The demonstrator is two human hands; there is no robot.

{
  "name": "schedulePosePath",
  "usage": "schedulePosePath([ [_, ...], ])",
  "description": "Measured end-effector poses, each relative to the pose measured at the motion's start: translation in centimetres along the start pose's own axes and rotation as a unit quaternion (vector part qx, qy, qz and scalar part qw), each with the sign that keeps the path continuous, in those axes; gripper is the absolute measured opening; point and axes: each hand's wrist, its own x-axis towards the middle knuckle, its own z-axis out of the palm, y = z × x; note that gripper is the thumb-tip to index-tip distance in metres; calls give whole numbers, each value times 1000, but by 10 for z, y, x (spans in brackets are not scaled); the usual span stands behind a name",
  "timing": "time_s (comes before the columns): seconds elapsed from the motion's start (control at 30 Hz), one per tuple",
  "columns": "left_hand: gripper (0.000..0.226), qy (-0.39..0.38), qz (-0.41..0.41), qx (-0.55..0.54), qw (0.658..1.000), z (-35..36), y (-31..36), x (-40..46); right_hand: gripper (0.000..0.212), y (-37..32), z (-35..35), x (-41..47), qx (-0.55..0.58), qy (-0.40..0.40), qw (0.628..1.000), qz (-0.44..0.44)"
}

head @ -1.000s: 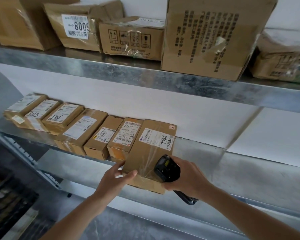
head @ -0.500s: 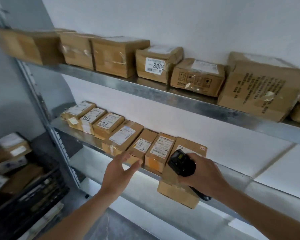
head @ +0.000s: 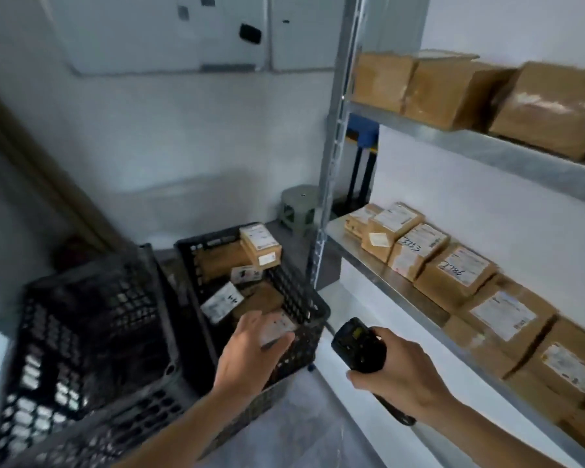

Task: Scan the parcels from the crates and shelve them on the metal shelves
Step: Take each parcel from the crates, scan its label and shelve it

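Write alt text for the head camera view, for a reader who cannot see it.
A person's left hand reaches open over a black crate of labelled parcels while the right hand grips a black scanner. To the right, metal shelves hold rows of cardboard boxes; a second black crate stands at left.

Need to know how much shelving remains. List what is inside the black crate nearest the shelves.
The black crate holds several brown parcels with white labels, piled loosely. The left hand reaches in over one. Anything beneath the top layer is hidden, so the count is unclear.
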Motion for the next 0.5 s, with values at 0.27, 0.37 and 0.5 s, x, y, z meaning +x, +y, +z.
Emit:
schedulePosePath([
  [0.27, 66, -4, -79, -25, 997, -80, -96, 79, 48, -112, 64, 123, -10, -34, 999, -39],
  [0.37, 68, -13, -109, -43, 993, -85, -113, 108, 47, -125, 78, 157, -11, -50, 998, -38],
  [0.5, 65, -23, -127, -62, 990, -77, -120, 155, 48, -128, 89, 207, -8, -59, 998, -32],
])
